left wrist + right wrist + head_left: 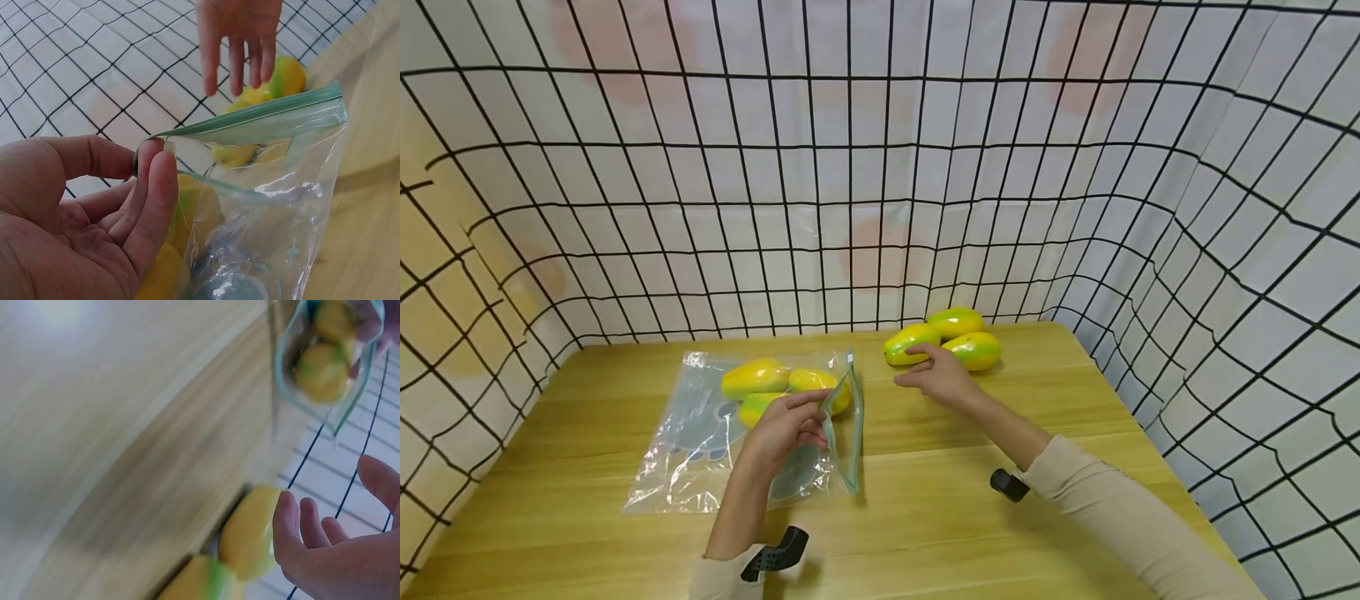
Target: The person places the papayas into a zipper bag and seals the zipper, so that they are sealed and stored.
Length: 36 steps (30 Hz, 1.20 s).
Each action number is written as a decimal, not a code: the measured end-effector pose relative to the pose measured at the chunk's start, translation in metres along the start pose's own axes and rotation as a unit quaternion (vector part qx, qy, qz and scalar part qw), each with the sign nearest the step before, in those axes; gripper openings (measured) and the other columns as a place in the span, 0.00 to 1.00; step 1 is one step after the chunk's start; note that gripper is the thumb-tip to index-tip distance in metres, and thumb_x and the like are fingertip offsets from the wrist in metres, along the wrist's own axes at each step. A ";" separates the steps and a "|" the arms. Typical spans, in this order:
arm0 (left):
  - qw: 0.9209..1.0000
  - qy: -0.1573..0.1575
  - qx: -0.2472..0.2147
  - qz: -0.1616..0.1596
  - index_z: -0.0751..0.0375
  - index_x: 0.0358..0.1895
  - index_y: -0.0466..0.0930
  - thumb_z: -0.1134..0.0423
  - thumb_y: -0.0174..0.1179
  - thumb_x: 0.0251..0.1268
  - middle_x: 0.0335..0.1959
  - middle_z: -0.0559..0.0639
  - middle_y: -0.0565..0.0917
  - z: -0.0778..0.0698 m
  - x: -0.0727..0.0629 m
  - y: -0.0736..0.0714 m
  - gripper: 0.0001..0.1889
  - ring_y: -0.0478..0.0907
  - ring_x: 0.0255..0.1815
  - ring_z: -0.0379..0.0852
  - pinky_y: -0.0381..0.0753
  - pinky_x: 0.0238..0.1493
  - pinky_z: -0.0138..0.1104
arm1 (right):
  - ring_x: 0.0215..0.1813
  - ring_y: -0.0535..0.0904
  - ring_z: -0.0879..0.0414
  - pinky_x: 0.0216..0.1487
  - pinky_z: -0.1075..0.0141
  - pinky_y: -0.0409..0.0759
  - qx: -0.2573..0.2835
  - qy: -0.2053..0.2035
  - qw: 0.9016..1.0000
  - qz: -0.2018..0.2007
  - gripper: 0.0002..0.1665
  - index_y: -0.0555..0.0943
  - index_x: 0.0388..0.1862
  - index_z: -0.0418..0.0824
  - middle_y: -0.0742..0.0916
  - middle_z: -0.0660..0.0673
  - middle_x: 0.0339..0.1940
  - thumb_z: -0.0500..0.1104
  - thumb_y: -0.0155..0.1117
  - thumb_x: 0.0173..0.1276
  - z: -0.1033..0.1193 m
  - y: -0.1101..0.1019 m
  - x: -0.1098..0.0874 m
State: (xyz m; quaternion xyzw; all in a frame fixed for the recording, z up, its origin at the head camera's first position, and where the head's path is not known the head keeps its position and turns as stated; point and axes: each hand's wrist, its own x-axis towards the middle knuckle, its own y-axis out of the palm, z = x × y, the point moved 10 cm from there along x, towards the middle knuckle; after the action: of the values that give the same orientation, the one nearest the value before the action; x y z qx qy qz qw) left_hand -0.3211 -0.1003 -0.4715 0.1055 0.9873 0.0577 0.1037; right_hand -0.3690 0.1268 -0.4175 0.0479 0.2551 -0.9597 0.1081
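A clear zip bag (pixel 677 433) with a pale green zip edge lies on the table, its mouth held apart toward the right. Three yellow-green mangoes (pixel 754 377) are inside it. My left hand (pixel 781 435) pinches the green rim between thumb and fingers, as the zip strip (pixel 269 114) in the left wrist view shows. Three more mangoes (pixel 956 322) sit in a cluster at the back, right of the bag. Just in front of them is my right hand (pixel 946 382), fingers extended and holding nothing. In the right wrist view a loose mango (pixel 249 534) appears beside its fingertips.
The wooden table (pixel 940 517) carries both groups of fruit. Black wire mesh (pixel 865 204) stands along the back and sides, with pale sheeting behind it. Black camera mounts (pixel 1009 485) are worn at both wrists.
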 end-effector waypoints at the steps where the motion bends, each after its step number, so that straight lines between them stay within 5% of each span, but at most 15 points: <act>1: 1.000 0.000 0.001 -0.002 0.73 0.68 0.72 0.72 0.51 0.68 0.26 0.49 0.81 0.000 0.000 0.000 0.25 0.80 0.19 0.40 0.87 0.28 0.30 | 0.58 0.82 0.44 0.57 0.53 0.83 -0.012 -0.003 1.000 -0.007 0.40 0.70 0.74 0.40 0.85 0.36 0.58 0.48 0.73 0.66 0.000 -0.006 0.000; 8: 1.000 -0.002 0.007 -0.006 0.73 0.68 0.72 0.72 0.52 0.67 0.27 0.50 0.81 -0.001 0.000 -0.002 0.25 0.80 0.19 0.40 0.87 0.29 0.30 | 0.58 0.81 0.44 0.52 0.57 0.82 -0.078 -0.014 0.996 -0.046 0.41 0.70 0.74 0.40 0.84 0.34 0.58 0.51 0.73 0.65 -0.009 -0.044 0.003; 23: 1.000 -0.006 0.001 -0.006 0.73 0.68 0.72 0.71 0.52 0.68 0.22 0.48 0.81 0.000 0.001 0.000 0.25 0.79 0.19 0.40 0.87 0.29 0.30 | 0.71 0.69 0.33 0.66 0.40 0.74 -0.173 -0.002 0.980 -0.096 0.49 0.61 0.80 0.42 0.72 0.28 0.73 0.56 0.71 0.66 -0.027 -0.106 0.006; 36: 1.000 -0.001 0.006 -0.007 0.73 0.68 0.72 0.72 0.51 0.68 0.24 0.49 0.81 0.001 0.000 -0.001 0.25 0.80 0.19 0.40 0.87 0.28 0.30 | 0.75 0.64 0.31 0.72 0.36 0.68 -0.206 0.015 0.973 -0.099 0.53 0.57 0.81 0.40 0.65 0.29 0.79 0.54 0.72 0.65 -0.044 -0.119 0.022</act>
State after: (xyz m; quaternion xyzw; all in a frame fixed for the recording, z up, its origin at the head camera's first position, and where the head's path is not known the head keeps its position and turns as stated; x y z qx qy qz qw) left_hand -0.3216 -0.1016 -0.4723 0.0995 0.9882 0.0512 0.1043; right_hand -0.4159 0.2452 -0.4019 0.0134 0.4528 -0.8914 0.0161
